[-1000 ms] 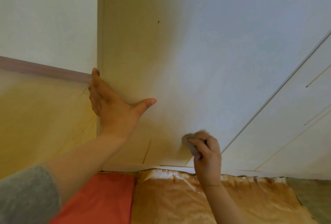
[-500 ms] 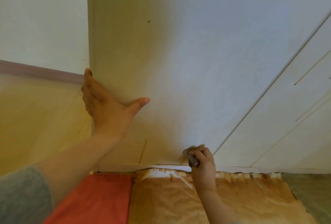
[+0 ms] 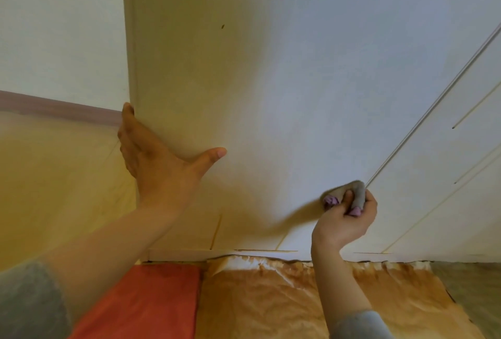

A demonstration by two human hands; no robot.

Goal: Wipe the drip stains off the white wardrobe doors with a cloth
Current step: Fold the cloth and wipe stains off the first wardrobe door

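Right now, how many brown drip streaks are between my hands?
2 on the white wardrobe door: dark streak below the left hand's thumb, fainter streak nearer the right hand; more may be hidden.

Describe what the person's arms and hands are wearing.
Both arms wear soft grey fabric sleeves; the left sleeve and right sleeve end short of the wrists, leaving the forearms uncovered. The left hand and right hand show no gloves, rings or watch.
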